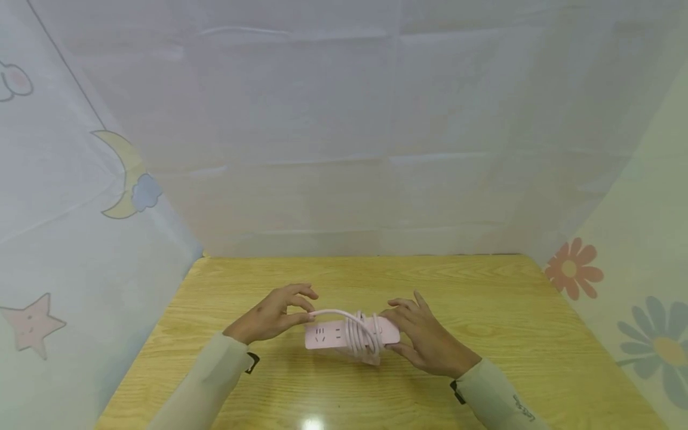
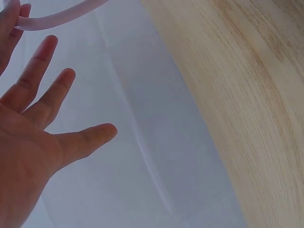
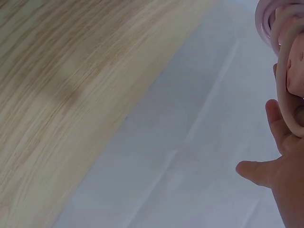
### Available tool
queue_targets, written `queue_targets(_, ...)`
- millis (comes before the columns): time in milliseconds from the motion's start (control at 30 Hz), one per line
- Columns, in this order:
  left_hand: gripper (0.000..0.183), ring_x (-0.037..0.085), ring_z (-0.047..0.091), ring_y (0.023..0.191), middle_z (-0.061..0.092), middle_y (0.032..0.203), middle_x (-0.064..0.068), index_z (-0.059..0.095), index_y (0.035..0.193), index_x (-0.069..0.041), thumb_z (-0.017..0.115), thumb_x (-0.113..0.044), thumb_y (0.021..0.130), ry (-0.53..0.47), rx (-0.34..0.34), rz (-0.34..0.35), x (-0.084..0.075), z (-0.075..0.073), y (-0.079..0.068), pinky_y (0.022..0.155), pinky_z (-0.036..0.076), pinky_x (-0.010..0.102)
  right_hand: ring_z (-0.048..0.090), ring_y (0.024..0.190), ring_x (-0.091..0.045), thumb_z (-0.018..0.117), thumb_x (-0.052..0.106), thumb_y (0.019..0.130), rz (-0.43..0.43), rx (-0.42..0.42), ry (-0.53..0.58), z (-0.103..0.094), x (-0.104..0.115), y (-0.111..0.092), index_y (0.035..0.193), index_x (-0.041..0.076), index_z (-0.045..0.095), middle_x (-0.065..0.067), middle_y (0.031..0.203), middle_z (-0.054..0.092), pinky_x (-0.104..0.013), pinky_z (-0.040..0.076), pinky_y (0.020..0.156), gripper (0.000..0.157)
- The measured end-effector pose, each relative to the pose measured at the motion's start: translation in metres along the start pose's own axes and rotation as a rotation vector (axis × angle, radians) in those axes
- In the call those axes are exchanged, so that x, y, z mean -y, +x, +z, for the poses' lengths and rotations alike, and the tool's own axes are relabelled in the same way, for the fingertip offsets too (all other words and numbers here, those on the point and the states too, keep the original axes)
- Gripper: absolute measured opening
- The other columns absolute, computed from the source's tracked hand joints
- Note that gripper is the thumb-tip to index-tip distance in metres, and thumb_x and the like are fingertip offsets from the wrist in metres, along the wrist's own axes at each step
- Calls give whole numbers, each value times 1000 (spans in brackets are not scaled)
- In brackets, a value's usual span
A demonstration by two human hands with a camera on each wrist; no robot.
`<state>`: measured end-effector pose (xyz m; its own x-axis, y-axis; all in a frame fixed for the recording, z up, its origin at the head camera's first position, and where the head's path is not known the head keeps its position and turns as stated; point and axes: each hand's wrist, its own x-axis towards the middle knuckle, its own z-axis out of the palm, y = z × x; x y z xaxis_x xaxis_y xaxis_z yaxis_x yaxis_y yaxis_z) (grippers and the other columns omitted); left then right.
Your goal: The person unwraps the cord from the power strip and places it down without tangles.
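A pale pink power strip (image 1: 325,336) is held up over the table in the head view, its socket face toward me. Its pink cord (image 1: 357,338) is wound several times around the middle, and one length arcs off to the left. My left hand (image 1: 275,314) pinches that length between thumb and index finger, the other fingers spread apart. At the strip's right end, my right hand (image 1: 430,341) grips it with the thumb at the lower edge. The right wrist view has the wound cord (image 3: 283,71) at its right edge, partly cut off.
The wooden table (image 1: 258,382) reaches back to a pale sheet wall (image 1: 333,197). Printed side sheets flank it, with a moon (image 1: 128,164) at left and a red flower (image 1: 574,270) at right.
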<state>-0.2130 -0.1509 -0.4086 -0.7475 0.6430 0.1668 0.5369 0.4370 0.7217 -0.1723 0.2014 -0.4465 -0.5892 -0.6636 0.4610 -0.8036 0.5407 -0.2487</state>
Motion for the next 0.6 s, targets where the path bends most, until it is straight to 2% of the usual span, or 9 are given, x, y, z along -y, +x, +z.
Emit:
queue_targets(300,13,38,35,142,55,137,7,76,105,-14,68,-19,97,26,30,36,-1,2,0,91,51,48,49,128,-33,73,30,91,23,-19,-21,0,-1,1,131,12,57,2,128,61,-73,15,108,47)
queue_targets(600,16,39,37,140,53,140,8,76,107,-13,67,-20,97,12,46,30,-1,3,-2,93,50,53,49,128,-31,73,29,91,14,-30,-42,0,-2,1,132,12,56,2,121,63,-74,17,107,47)
